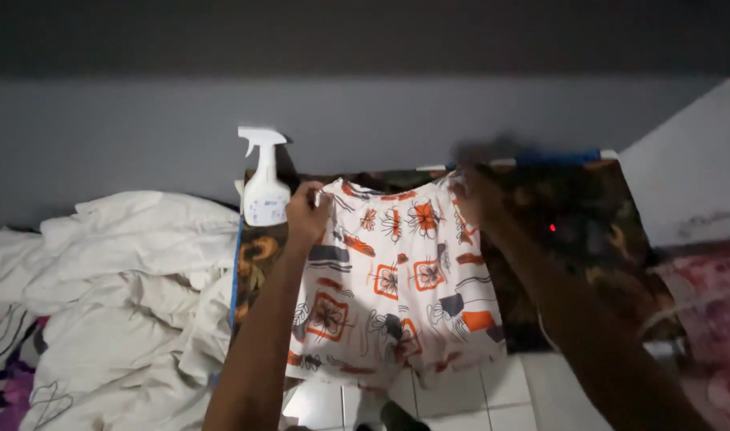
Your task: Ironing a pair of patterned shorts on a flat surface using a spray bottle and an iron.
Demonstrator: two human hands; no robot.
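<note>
A single view comes from a camera worn on the person's head, looking forward and somewhat downward along both outstretched forearms. It faces a plain grey wall [429, 112] that fills the upper half of the picture. The white plastic spray bottle [263, 182] standing at the foot of that wall sits left of centre and serves as a marker: the white cloth with orange and grey flower print [397, 279] hangs just right of it, at arm's length from the lens. Below the bottle, pale floor tiles [493, 395] show at the bottom edge.
</note>
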